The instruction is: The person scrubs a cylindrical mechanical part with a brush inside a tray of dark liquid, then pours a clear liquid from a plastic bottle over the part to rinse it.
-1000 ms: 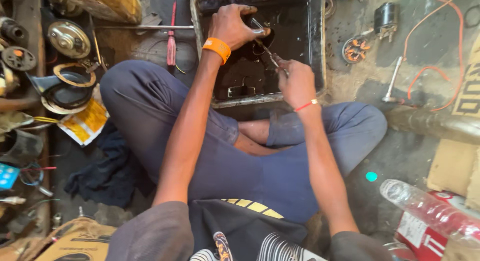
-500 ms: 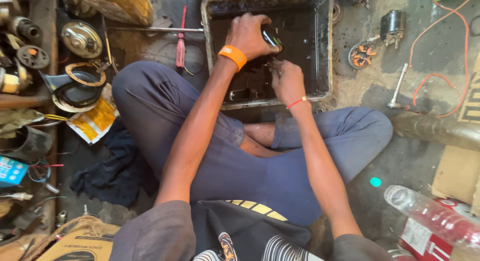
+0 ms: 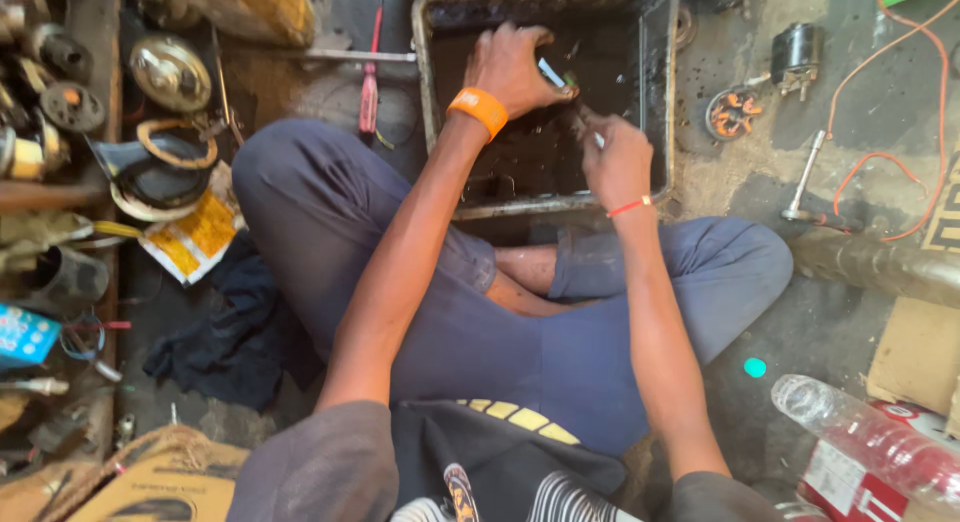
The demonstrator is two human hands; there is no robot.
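Observation:
I sit cross-legged in front of a dirty black metal tray (image 3: 665, 102) filled with dark liquid. My left hand (image 3: 512, 67), with an orange wristband, is closed on a small metal part (image 3: 553, 75) over the tray. My right hand (image 3: 615, 160), with a thin red thread on the wrist, grips a thin tool (image 3: 588, 122) whose tip meets that part. Both hands hover over the tray's middle, close together.
A red-handled screwdriver (image 3: 369, 92) lies left of the tray. Round metal parts and a funnel (image 3: 160, 167) crowd the left side. A small motor (image 3: 796, 54), a coil (image 3: 727, 114) and an orange wire (image 3: 900, 142) lie right. A plastic bottle (image 3: 870, 447) sits bottom right.
The view has shifted, so the tray sits lower and nearer the centre of the frame. My hands have drawn closer together over the tray, the right one rising toward the part in the left.

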